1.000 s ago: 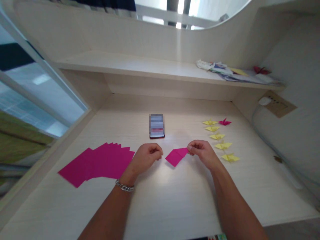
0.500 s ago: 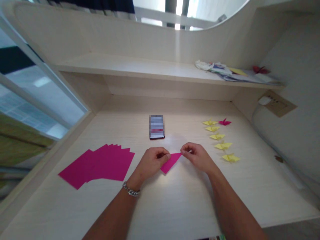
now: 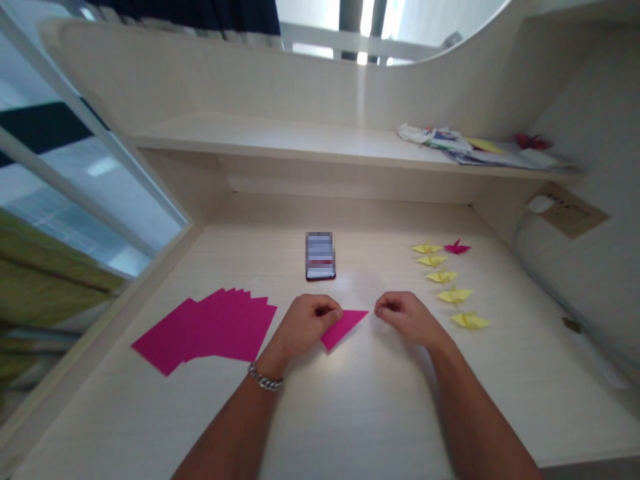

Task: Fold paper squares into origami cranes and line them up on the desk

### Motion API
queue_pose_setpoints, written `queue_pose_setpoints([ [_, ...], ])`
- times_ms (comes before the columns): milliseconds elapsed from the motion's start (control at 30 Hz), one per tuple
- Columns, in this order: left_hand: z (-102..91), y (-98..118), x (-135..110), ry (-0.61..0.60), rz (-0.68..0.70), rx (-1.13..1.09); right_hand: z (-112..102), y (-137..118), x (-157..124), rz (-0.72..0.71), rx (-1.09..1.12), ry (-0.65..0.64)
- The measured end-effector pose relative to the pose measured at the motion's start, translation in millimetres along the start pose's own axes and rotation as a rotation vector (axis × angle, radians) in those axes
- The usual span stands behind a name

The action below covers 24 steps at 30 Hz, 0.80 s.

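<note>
My left hand [image 3: 307, 323], a chain bracelet at its wrist, pinches a folded magenta origami paper [image 3: 345, 328] between thumb and fingers. The paper is a small triangle-like piece low over the desk, its sharp tip pointing right; its left part is hidden behind my fingers. Just past that tip, with a small gap, is my right hand [image 3: 407, 317]. Its thumb and fingertips are drawn together, and nothing shows in them.
Fanned magenta sheets [image 3: 215, 330] lie on the left of the desk. A phone [image 3: 320, 257] lies beyond my hands. To the right are several yellow paper cranes [image 3: 454, 295] and one magenta crane [image 3: 457, 247]. Papers [image 3: 480, 152] lie on the shelf [image 3: 275, 143]; a cable [image 3: 530, 267] runs down the right wall.
My right hand has let go of the paper's right tip and moved slightly right. My left hand keeps its pinch. The whole view has shifted a little.
</note>
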<state>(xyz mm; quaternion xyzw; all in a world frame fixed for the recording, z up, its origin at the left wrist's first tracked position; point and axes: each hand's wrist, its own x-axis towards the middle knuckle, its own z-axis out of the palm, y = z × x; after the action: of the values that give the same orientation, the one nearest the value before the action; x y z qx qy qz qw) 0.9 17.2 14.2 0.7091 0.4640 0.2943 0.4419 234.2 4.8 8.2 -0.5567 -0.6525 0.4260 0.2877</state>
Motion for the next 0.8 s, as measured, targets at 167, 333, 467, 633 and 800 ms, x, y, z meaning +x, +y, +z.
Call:
queue_pose_setpoints([
  [167, 4.3, -1, 1, 0.004, -0.075, -0.061, 18, -1, 3, -0.037, 0.255, 0.071],
  [333, 3.3, 3, 0, -0.018, -0.078, -0.166, 31, -1, 6, 0.03, 0.52, 0.0],
  [467, -0.4, 2, 1, 0.066, -0.012, -0.319, 24, -1, 6, 0.144, 0.788, 0.036],
  [633, 10.1, 2, 0, 0.036, 0.095, -0.429, 38, -6, 3, 0.237, 0.991, -0.161],
  [800, 9.4, 1, 2, 0.095, -0.009, -0.385, 43, 0, 5, 0.225, 0.86, -0.179],
])
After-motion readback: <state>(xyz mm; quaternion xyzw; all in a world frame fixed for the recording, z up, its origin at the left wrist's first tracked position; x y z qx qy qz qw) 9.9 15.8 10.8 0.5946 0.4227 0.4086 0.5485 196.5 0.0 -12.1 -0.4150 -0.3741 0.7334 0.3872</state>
